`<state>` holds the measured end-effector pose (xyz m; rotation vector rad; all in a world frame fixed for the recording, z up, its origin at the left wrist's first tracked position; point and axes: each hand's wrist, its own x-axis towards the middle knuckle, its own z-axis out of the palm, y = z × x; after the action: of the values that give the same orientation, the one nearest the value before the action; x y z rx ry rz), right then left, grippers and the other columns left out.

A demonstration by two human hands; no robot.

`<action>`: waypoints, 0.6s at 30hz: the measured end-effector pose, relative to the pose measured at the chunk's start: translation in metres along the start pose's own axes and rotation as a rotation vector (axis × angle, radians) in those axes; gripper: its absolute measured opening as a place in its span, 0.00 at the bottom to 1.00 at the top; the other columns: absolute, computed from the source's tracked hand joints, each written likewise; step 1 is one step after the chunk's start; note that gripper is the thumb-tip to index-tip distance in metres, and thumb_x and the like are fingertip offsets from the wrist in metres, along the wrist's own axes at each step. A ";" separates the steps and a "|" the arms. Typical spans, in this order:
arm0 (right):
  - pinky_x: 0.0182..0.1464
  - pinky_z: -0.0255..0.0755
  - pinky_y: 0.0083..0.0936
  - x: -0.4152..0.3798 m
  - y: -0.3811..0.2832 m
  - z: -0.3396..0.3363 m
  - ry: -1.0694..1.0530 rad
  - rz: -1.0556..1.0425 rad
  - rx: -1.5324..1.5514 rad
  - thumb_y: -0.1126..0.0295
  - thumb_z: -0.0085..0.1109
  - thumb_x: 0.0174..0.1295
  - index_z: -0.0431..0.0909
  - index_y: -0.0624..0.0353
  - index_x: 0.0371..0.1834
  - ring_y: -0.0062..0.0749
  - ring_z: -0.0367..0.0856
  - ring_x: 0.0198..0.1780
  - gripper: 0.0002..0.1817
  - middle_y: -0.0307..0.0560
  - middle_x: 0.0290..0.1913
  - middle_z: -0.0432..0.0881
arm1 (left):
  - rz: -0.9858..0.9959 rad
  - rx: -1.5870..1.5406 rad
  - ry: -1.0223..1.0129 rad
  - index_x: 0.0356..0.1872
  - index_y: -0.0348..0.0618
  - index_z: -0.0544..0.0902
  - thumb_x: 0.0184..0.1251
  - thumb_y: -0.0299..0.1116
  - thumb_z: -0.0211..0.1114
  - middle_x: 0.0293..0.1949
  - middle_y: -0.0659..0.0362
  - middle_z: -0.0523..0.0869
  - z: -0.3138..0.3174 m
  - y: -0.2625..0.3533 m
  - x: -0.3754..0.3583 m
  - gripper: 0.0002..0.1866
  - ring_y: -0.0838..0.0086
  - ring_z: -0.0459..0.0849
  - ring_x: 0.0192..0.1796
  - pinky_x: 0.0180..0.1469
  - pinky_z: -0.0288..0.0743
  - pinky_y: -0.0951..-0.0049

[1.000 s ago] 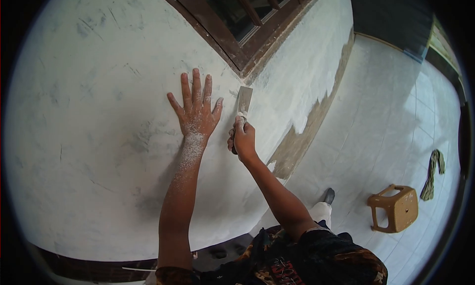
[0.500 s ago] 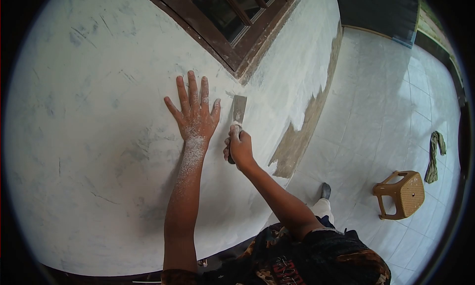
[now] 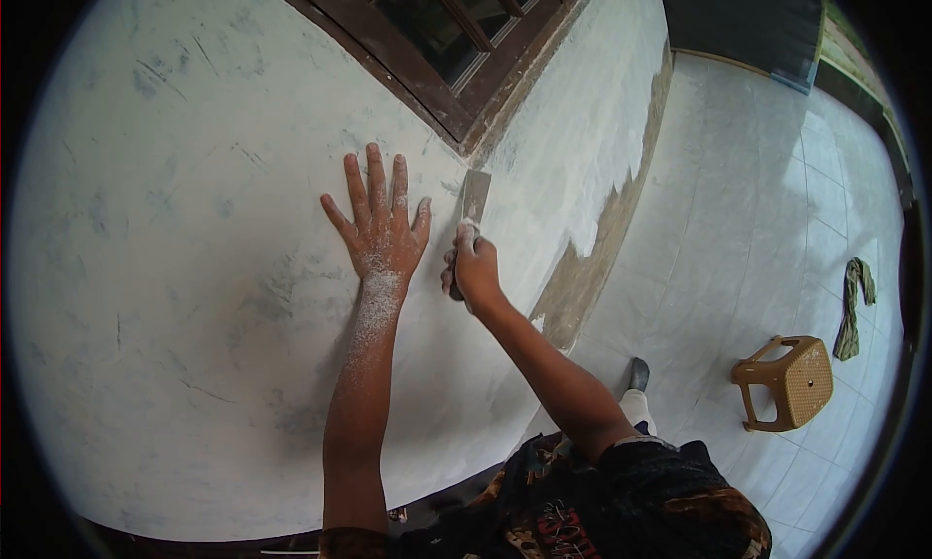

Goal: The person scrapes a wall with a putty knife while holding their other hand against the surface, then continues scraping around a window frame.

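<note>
My left hand [image 3: 382, 231] lies flat on the white wall [image 3: 194, 268], its fingers spread, with pale dust over the wrist and forearm. To its right, my right hand [image 3: 476, 268] is wrapped round the dark handle of a putty knife [image 3: 475, 196]. The flat metal blade points up along the wall, its end close below the lower corner of the brown window frame [image 3: 456, 117]. Grey smudges and thin dark scratches mark the wall surface.
Bare grey-brown cement [image 3: 582, 287] shows along the wall's lower edge. On the tiled floor [image 3: 728, 219] stand a tan plastic stool [image 3: 791, 382] and, beyond it, a crumpled green cloth [image 3: 852, 307]. A dark panel [image 3: 743, 25] is at the top right.
My right hand has moved the putty knife up the wall toward the window corner, and the blade tilts a little more to the right. My left hand stays nearly in place.
</note>
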<state>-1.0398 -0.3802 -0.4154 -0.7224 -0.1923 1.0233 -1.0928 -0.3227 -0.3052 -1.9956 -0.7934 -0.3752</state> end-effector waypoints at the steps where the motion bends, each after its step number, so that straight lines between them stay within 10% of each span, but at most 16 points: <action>1: 0.11 0.65 0.26 -0.008 0.008 -0.001 -0.019 0.019 0.002 0.52 0.45 0.73 0.64 0.59 0.33 0.28 0.71 0.12 0.20 0.41 0.21 0.69 | 0.001 -0.003 0.008 0.72 0.61 0.63 0.63 0.59 0.60 0.78 0.56 0.45 0.001 0.000 -0.001 0.37 0.56 0.38 0.79 0.70 0.31 0.29; 18: 0.11 0.65 0.26 -0.005 -0.004 -0.014 -0.088 0.067 0.033 0.47 0.47 0.71 0.63 0.57 0.32 0.26 0.68 0.11 0.23 0.40 0.19 0.68 | 0.001 -0.012 0.007 0.72 0.61 0.63 0.62 0.58 0.61 0.78 0.56 0.46 0.001 0.000 -0.003 0.37 0.56 0.38 0.79 0.70 0.32 0.29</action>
<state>-1.0325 -0.3920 -0.4227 -0.6580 -0.2283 1.1211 -1.0953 -0.3229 -0.3076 -2.0048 -0.7880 -0.3871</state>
